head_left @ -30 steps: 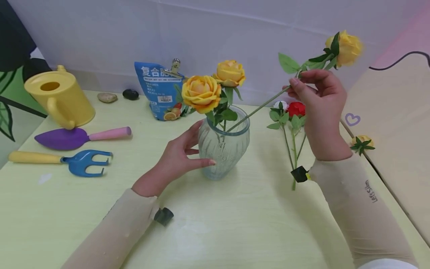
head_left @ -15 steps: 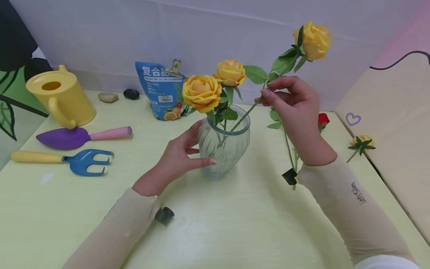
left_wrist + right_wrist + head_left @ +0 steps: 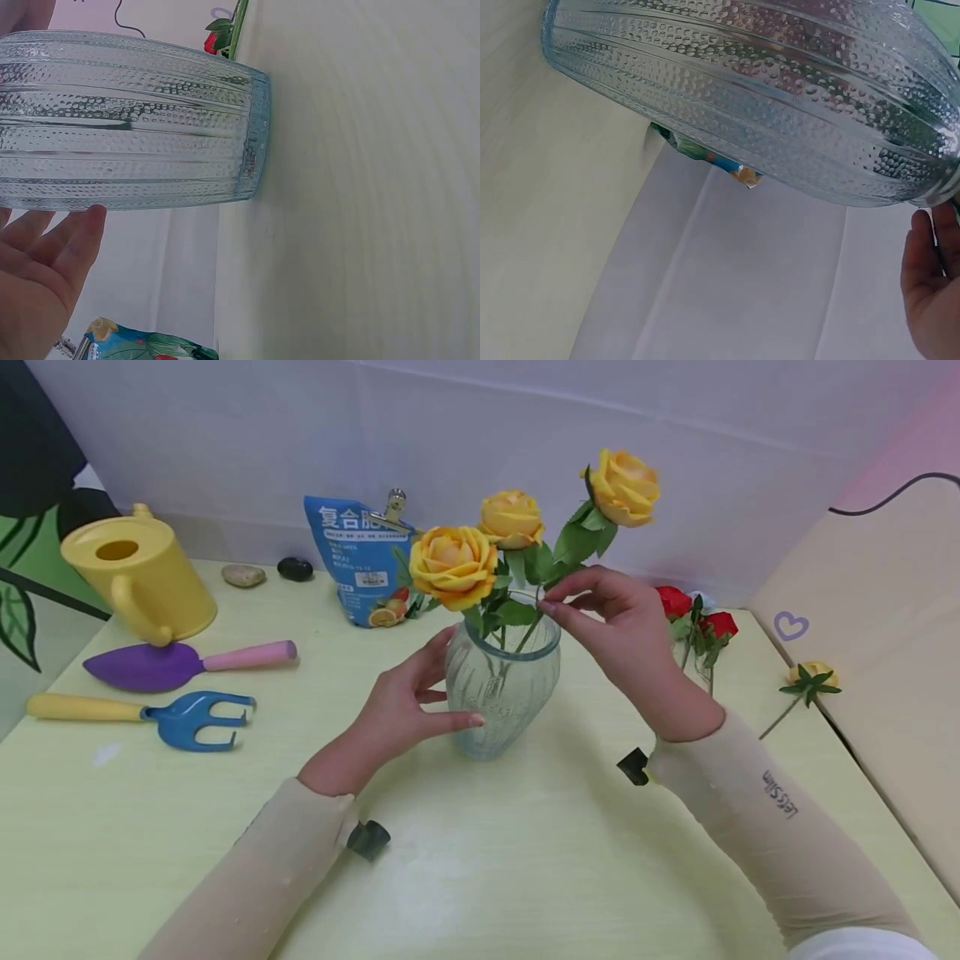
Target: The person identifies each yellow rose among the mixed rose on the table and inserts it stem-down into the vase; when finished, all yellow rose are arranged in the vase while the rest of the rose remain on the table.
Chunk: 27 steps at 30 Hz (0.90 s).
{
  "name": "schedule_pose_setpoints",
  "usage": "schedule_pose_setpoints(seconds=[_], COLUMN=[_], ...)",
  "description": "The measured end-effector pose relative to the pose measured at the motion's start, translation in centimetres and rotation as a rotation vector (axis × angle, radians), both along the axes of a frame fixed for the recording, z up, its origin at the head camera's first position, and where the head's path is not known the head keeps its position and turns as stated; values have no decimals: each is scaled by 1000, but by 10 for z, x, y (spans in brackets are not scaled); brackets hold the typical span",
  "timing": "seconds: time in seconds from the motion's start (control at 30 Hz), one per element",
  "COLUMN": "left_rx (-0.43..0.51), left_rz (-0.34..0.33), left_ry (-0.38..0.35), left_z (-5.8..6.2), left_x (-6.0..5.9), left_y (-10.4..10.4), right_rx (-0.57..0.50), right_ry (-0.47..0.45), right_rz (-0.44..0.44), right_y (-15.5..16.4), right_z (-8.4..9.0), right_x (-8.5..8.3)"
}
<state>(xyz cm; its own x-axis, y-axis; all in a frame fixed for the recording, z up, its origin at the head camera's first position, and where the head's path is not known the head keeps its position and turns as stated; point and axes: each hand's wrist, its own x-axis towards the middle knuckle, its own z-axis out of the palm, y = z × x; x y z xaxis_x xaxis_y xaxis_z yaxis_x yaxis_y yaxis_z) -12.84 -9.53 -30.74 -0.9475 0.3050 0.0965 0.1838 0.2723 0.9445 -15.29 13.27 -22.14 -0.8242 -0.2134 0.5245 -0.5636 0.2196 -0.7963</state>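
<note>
At the rim of the ribbed glass vase (image 3: 501,693), mid-table (image 3: 525,860), a third yellow rose (image 3: 622,487) stands, its stem pinched by the right hand (image 3: 622,627). Left hand (image 3: 397,714) cups the vase's side, fingers relaxed, beside two yellow roses (image 3: 450,564).

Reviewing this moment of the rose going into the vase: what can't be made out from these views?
- Head view: the stem ends inside the ribbed glass vase are blurred by its texture.
- Head view: the right hand covers part of the third yellow rose's stem and the red roses behind it.
- Blue bag: the small print is unreadable.
- Wrist views: vase cut off; flowers unseen.
</note>
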Motion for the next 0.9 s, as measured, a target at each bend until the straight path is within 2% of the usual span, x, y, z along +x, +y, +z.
schedule_pose_setpoints(seconds=[0.1, 0.2, 0.4, 0.53, 0.6, 0.7, 0.8, 0.9], left_rx=[1, 2, -1, 0, 1, -2, -3, 1], left_rz=[0, -4, 4, 4, 5, 7, 7, 1], left_ry=[10, 17, 7, 13, 16, 14, 17, 23], left_z=[-1, -2, -2, -2, -2, -3, -3, -3], left_x=[0, 0, 0, -1, -1, -1, -1, 0], left_y=[0, 0, 0, -1, -1, -1, 0, 0], right_rx=[45, 30, -149, -301, -312, -270, -173, -59], right_ry=[-15, -44, -147, -130, -128, -164, -184, -123], right_rz=[27, 56, 46, 19, 16, 47, 86, 106], right_y=[-1, 1, 3, -3, -5, -6, -2, 6], right_z=[-1, -2, 0, 4, 6, 6, 4, 3], right_x=[-1, -2, -1, -2, -4, -4, -4, -5])
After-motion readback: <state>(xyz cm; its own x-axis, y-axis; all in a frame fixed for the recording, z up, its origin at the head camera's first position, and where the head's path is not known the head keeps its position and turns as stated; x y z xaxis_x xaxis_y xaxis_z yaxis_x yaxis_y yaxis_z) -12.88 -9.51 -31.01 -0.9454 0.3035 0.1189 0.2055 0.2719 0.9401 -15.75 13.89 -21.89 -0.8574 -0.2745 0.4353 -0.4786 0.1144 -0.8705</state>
